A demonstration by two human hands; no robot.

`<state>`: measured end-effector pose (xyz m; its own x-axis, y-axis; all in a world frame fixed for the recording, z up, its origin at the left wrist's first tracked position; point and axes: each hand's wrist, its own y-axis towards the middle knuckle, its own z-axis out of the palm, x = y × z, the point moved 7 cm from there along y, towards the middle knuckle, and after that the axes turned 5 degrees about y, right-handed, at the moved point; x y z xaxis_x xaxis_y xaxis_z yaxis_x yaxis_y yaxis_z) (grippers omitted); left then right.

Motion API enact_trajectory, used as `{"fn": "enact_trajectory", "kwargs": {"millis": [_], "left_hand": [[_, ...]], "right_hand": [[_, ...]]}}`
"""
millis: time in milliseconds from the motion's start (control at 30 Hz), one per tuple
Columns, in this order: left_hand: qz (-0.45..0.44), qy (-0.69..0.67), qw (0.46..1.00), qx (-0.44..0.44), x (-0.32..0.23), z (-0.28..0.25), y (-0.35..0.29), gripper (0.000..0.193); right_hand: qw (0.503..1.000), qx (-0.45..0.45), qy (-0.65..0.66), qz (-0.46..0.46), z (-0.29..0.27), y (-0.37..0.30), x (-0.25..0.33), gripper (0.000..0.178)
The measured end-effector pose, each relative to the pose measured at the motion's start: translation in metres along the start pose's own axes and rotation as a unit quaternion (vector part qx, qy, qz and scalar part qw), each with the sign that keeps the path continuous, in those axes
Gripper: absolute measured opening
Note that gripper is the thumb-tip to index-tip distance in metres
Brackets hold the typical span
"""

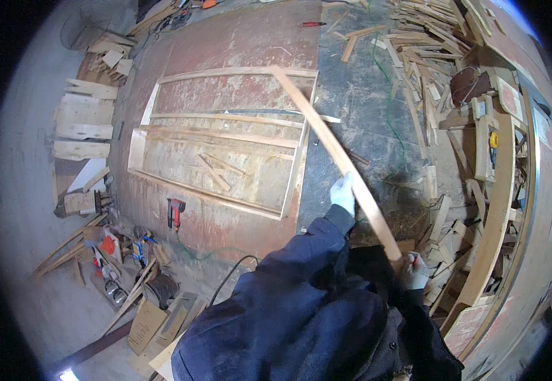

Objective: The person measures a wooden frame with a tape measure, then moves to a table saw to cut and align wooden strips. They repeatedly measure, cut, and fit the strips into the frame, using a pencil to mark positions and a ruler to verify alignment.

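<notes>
A long, narrow wooden board (328, 143) runs slantwise in front of me, its far end over the back rail of a wooden frame. My left hand (344, 192), in a white glove, is closed on the board's left edge partway along. At its near end my right hand (416, 273), also gloved, is closed with the fingers against the wood. A bit of red shows at those fingers, too small to name. The wooden frame (206, 192) lies on the reddish work surface to the left, with inner slats across it. Two short wood pieces (215, 173) lie inside it.
A red and black nail gun (175, 213) lies before the frame, a green hose trailing from it. Scrap wood (425, 51) is heaped along the right side. Tools and a cardboard piece (146, 326) sit at lower left. Red-handled pliers (313, 24) lie at the back.
</notes>
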<state>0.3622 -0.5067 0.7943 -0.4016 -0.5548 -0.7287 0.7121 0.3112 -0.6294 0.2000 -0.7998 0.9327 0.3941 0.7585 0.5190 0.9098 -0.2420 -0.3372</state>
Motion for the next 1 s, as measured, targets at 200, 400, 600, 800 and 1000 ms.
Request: {"fn": "enact_trajectory", "kwargs": {"millis": [200, 400, 600, 800, 1000], "left_hand": [[-0.074, -0.024, 0.995, -0.062, 0.018, -0.2, -0.026, 0.025], [-0.238, -0.074, 0.966, 0.073, 0.033, -0.322, -0.085, 0.027], [-0.25, 0.078, 0.953, 0.151, 0.033, -0.355, -0.146, 0.035], [-0.193, 0.304, 0.889, 0.282, 0.034, -0.35, -0.123, 0.028], [0.166, 0.737, 0.436, 0.489, -0.041, -0.329, -0.074, 0.033]], "right_hand": [[0.993, 0.114, -0.023, -0.021, 0.101, -0.086, 0.036, 0.032], [0.992, 0.095, -0.083, -0.013, 0.18, -0.168, -0.009, 0.032], [0.987, 0.035, -0.008, 0.157, 0.231, -0.307, -0.074, 0.031], [0.94, -0.04, 0.044, 0.337, 0.297, -0.388, -0.087, 0.038], [0.896, -0.062, 0.11, 0.426, 0.351, -0.43, -0.09, 0.04]]}}
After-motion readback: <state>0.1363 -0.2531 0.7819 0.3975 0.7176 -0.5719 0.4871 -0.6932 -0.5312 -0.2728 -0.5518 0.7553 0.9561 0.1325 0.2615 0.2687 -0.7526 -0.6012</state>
